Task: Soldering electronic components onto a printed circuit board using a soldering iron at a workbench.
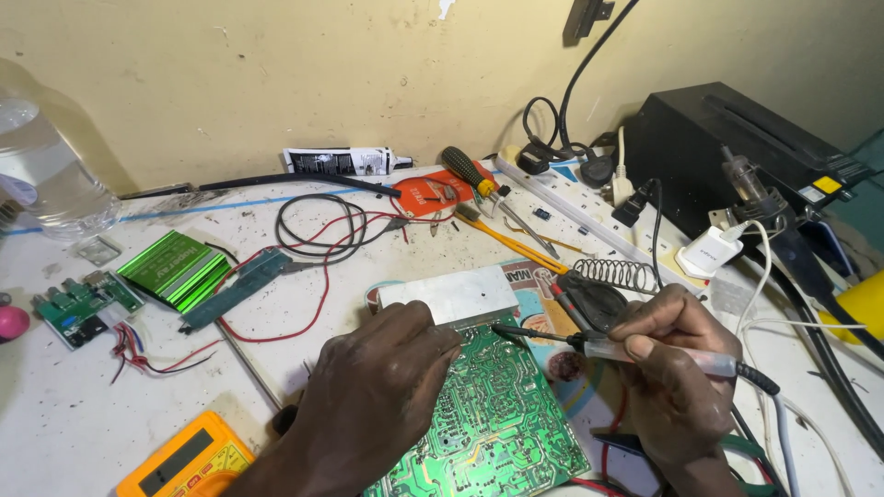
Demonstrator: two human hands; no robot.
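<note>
— Two hands on one job? 
— Yes. Left hand presses flat on the green circuit board; right hand is closed round a soldering iron, lying crosswise, tip just above the board's far edge.
— Labels? 
— Beyond the board: a black-and-white tube by the wall, an orange card beside it.

From where I stand the bench is evenly and fairly brightly lit, the light soft, seemingly from above and in front. Shadows are faint: a dull one sits under the left hand on the green circuit board. The white tabletop looks a little washed out. The plastic bottle at the left edge is stretched by lens distortion and catches pale glare. Focus is sharp across the middle.
</note>
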